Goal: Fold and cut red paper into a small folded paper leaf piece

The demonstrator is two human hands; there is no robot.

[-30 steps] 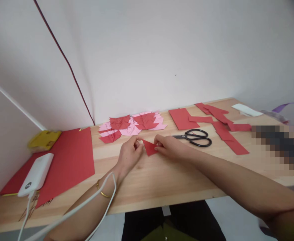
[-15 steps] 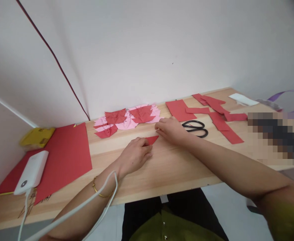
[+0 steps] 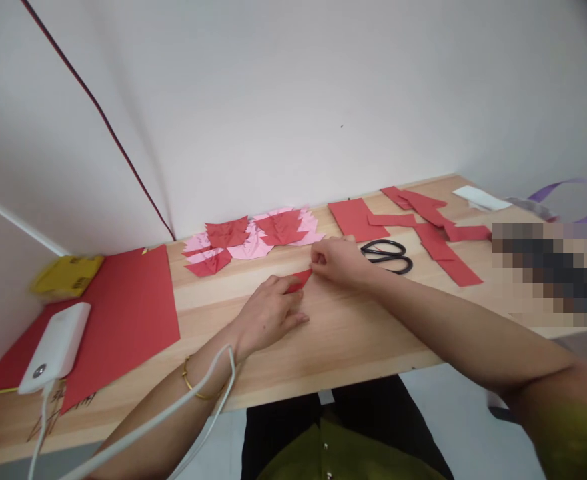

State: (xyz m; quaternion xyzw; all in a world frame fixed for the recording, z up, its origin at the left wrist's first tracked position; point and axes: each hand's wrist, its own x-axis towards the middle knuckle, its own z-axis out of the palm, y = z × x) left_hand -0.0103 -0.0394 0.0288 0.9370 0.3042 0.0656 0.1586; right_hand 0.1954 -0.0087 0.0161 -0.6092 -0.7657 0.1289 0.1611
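A small folded piece of red paper (image 3: 301, 279) lies on the wooden table in front of me, coming to a point on its right. The fingers of my left hand (image 3: 268, 312) rest over its left part, with the thumb spread away on the table side; what lies under them is hidden. At the paper's right tip, my right hand (image 3: 341, 263) has thumb and forefinger pinched together on it. Just beyond that hand are scissors (image 3: 386, 250) with black loop handles, their blades hidden behind the hand.
Pink and red cut-paper shapes (image 3: 253, 235) lie along the wall. Red paper strips (image 3: 441, 243) and a red paper piece (image 3: 357, 220) are at the back right. A white power bank (image 3: 56, 347) with a cable sits on large red sheets (image 3: 128, 313), beside a yellow packet (image 3: 68, 277).
My right hand's fingers have closed at the paper's right tip. My left fingers have spread, the thumb reaching further right. The whole view has shifted slightly.
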